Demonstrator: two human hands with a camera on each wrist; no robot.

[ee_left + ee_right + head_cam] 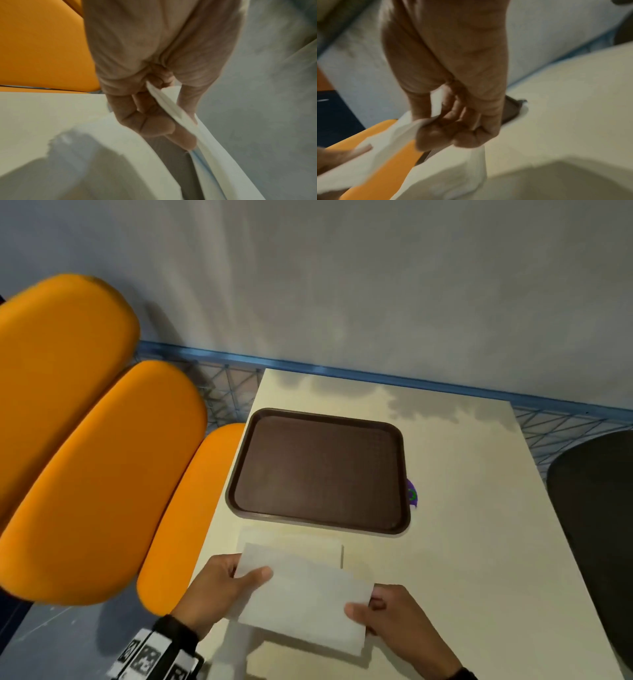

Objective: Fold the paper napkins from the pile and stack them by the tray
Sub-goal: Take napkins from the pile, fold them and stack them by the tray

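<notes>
A white paper napkin [301, 597] hangs folded above the table's near edge, held between both hands. My left hand [226, 587] pinches its left end, thumb on top; the left wrist view shows the napkin's layered edge [173, 108] between thumb and fingers. My right hand [380, 611] pinches the right end; the right wrist view shows the fingers [440, 135] curled on the napkin [388, 146]. A flat stack of napkins [291, 539] lies on the table just in front of the dark brown tray [322, 470].
The cream table [462, 525] stands against a grey wall. Orange seat cushions [92, 474] lie to the left, one close to the table edge. A dark chair [596, 508] is at the right. A small purple thing [412, 494] peeks out beside the tray.
</notes>
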